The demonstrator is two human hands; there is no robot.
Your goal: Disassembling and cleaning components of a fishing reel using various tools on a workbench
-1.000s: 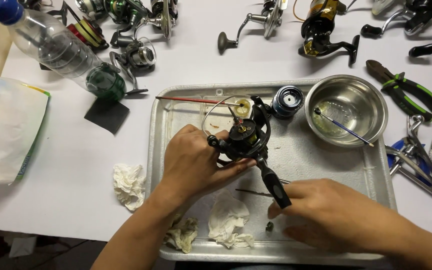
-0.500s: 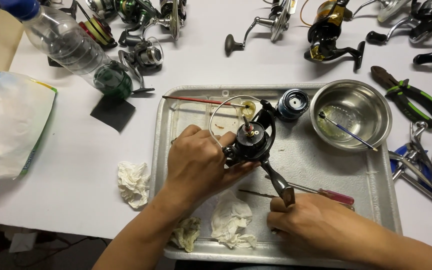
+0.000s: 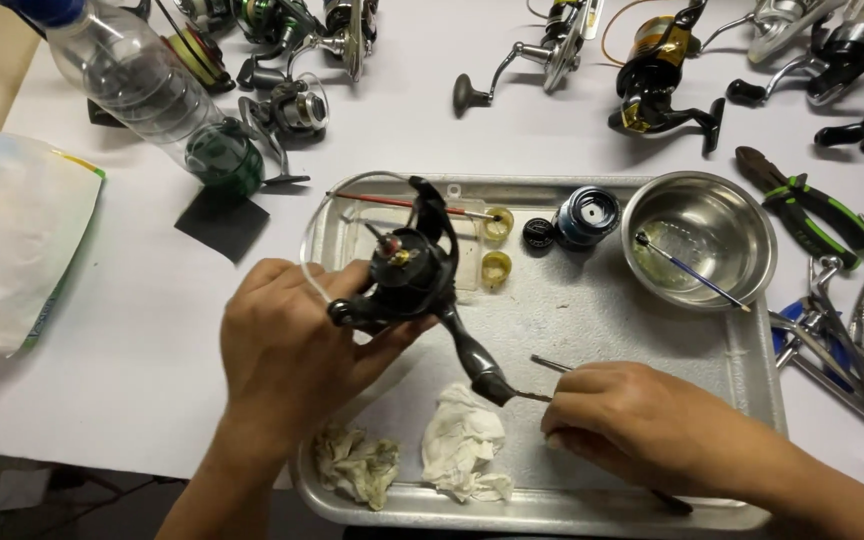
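Shifted leftward since the earlier frame, left hand [image 3: 287, 355] fingers grip the black fishing reel [image 3: 414, 275] above the metal tray [image 3: 652, 330]. Right hand [image 3: 642, 425] fingers close around a thin tool [image 3: 552, 366] beside the reel's foot.

The black glossy plastic-and-metal fishing reel [image 3: 414, 272] is showing a smooth, shiny body. The rectangular brushed-metal tray [image 3: 642, 330] is looking dull and matt, with fine scuffing. The round polished steel bowl [image 3: 742, 225] is reflecting light. The crumpled white paper tissue [image 3: 464, 445] is appearing soft and rough.
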